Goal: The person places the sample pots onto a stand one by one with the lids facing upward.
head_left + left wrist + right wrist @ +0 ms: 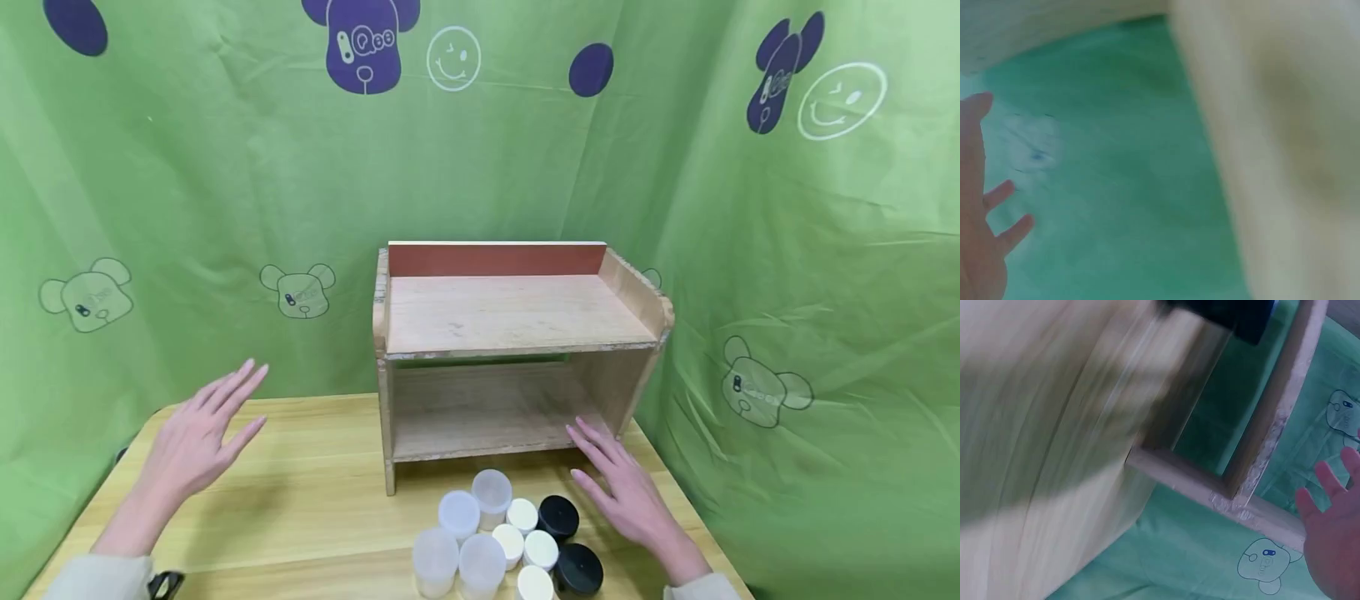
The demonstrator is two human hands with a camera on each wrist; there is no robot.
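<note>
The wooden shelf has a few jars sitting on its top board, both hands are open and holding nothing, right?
Not quite. The head view shows the wooden shelf bare on both boards; the jars stand on the table in front of it. The left hand and right hand are open, holding nothing.

Left wrist view is heavily blurred; the left hand (979,244) is cut by the frame's edge. Right wrist view smears the tabletop (1035,456), and the right hand (1335,537) runs off the corner.
</note>
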